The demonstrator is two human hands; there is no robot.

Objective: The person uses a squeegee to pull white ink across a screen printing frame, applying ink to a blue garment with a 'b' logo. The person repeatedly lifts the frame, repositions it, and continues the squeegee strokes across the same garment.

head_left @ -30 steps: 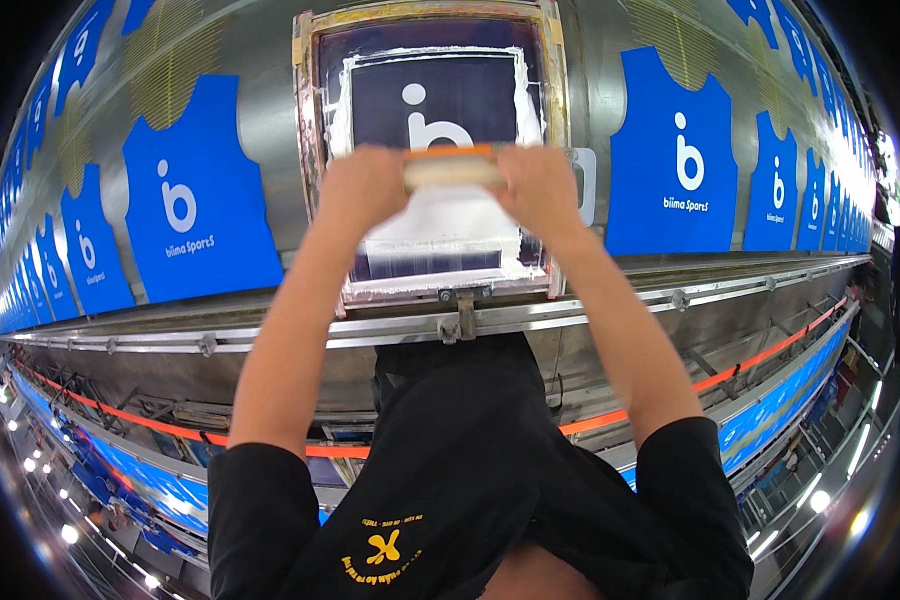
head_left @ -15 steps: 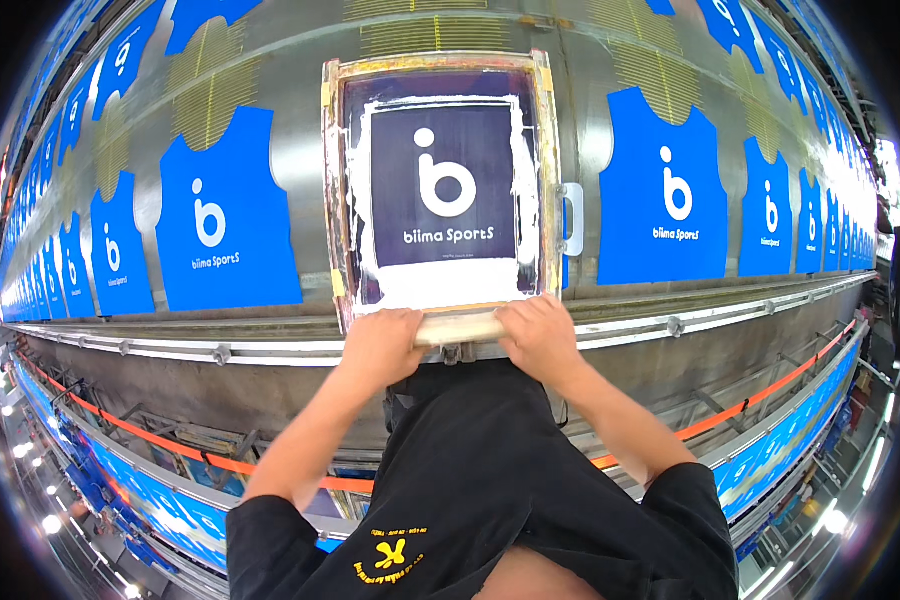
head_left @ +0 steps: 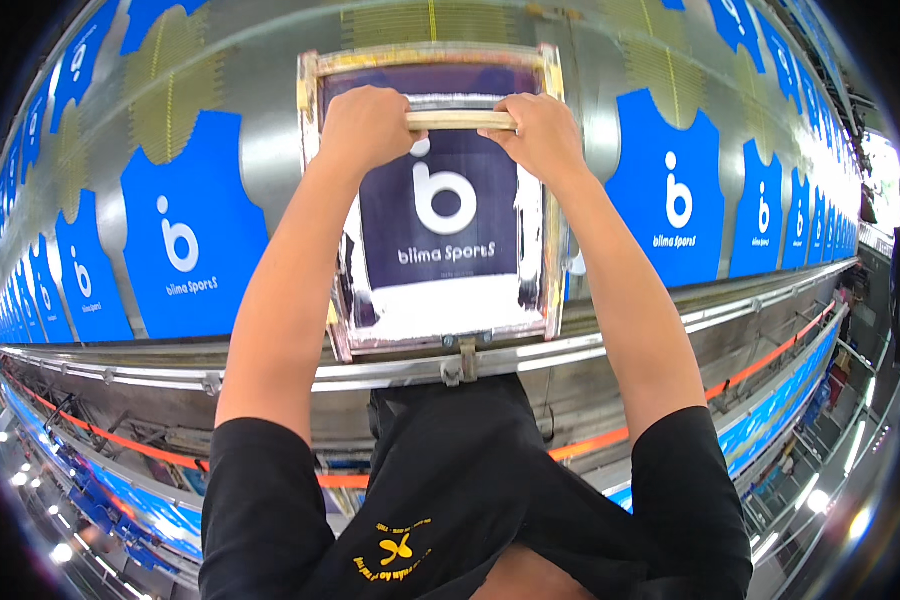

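Note:
A squeegee (head_left: 460, 121) with a pale wooden handle lies across the far part of a screen printing frame (head_left: 554, 255). My left hand (head_left: 368, 128) is closed round its left end, and my right hand (head_left: 538, 135) grips the right end. Below it, the dark mesh (head_left: 395, 215) shows a white round motif and lettering. White ink (head_left: 440, 307) forms a thick band along the near side of the mesh, with smears up both sides. The squeegee's blade is mostly hidden behind the handle and my hands.
Blue cut shirt panels (head_left: 195, 235) with white prints lie in a row on the long metal table, left and right of the frame; one more panel (head_left: 667, 190) is just right. A metal rail (head_left: 390, 380) runs along the near edge. An orange strip (head_left: 590, 442) stretches behind me.
Both hands have moved the squeegee from the near edge of the frame to its far part. My arms are now stretched out, and the view has shifted slightly.

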